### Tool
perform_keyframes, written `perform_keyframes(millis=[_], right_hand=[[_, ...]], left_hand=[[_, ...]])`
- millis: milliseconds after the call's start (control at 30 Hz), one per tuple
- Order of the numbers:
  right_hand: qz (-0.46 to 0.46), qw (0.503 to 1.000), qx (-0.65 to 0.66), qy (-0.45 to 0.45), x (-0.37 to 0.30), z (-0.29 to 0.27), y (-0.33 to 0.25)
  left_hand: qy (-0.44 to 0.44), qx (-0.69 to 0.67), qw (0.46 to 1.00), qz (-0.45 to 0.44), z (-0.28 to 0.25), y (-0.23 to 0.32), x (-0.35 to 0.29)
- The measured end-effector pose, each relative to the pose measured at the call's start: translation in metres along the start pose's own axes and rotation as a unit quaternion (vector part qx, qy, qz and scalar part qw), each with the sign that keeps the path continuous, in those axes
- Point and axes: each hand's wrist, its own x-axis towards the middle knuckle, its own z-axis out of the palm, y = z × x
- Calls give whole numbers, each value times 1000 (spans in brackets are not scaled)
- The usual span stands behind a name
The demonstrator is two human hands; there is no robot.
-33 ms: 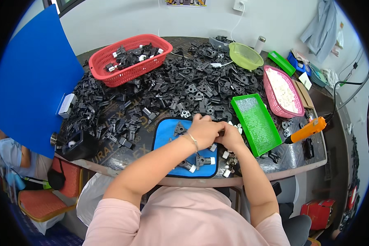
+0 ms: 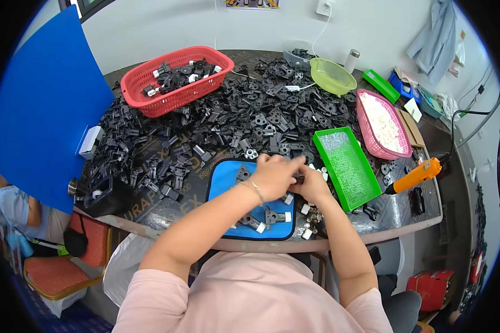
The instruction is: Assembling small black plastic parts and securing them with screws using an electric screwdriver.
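Observation:
Over the upper right of a blue mat (image 2: 219, 191), my left hand (image 2: 273, 176) and my right hand (image 2: 312, 186) meet, fingers bent and closed around a small black plastic part (image 2: 299, 179). Most of that part is hidden by the fingers. Below them on the mat lie several black plastic parts with white ends, one of them a black bracket (image 2: 272, 216) with a white cap (image 2: 288, 217). Another black part (image 2: 243, 173) rests beside my left wrist. Small white and metal pieces (image 2: 313, 220) lie just right of the mat, under my right forearm.
A heap of black parts (image 2: 250, 105) covers the table's back. Around it stand a red basket (image 2: 136, 102), a yellow-green bowl (image 2: 339, 83) and a pink basket (image 2: 366, 125) of white pieces. A green tray (image 2: 350, 172) and an orange electric screwdriver (image 2: 419, 175) are at right.
My left hand has shifted slightly left, and its fingers have lifted and spread a little over the part. The right hand has barely moved.

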Motion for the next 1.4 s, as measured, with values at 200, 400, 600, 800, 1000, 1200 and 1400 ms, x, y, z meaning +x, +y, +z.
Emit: perform_keyframes(millis=[200,400,600,800,1000,1200,1400], right_hand=[[49,997,32,-53,-6,-13,-24],[-32,994,107,-8,-5,-16,-28],[-56,995,-58,65,-2,-23,-37],[-173,981,43,-83,11,5,-75],[-32,971,-106,-210,28,29,-97],[-139,970,-184,-79,26,32,-73],[-236,919,159,-272,-62,-25,-137]], left_hand=[[158,2,983,-90,-32,-61,-49],[111,-19,989,-93,-14,-81,-80],[103,-47,993,-41,6,-86,-71],[144,-16,981,-130,-12,-96,-91],[173,-23,972,-157,-24,-94,-110],[189,-13,977,-97,-26,-81,-117],[103,7,993,-61,-14,-65,-125]])
